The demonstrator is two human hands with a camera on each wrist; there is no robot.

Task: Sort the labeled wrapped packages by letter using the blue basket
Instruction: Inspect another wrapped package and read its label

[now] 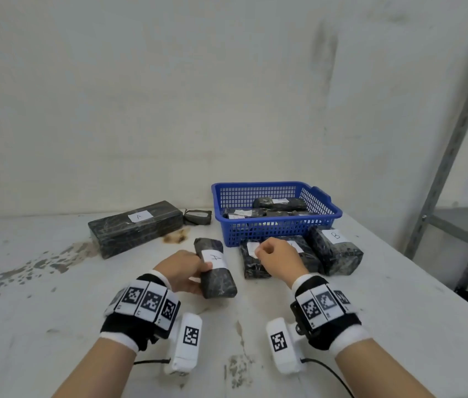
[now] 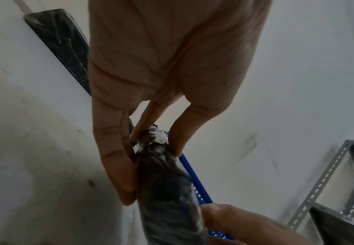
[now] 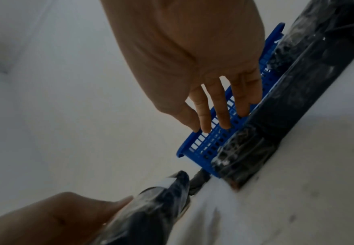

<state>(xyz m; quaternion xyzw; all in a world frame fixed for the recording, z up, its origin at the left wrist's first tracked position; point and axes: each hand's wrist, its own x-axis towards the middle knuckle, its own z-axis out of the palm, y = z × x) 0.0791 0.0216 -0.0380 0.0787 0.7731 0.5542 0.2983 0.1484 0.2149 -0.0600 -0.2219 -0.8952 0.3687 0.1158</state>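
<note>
On my feed the left hand (image 1: pixel 181 270) has fingers and thumb wrapped round the crinkly black plastic-wrapped A package (image 1: pixel 215 267) above the table (image 1: pixel 55 282); the blue mesh basket (image 1: pixel 275 225) sits just behind, and the right hand (image 3: pixel 193 54) hangs loose-fingered, holding nothing.

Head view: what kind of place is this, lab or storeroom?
Probably a storeroom or plain workroom, not a kitchen or office: a stained white table against a bare scuffed wall, a grey slotted-angle metal shelf at the right, and wrapped packages in a blue basket.
</note>
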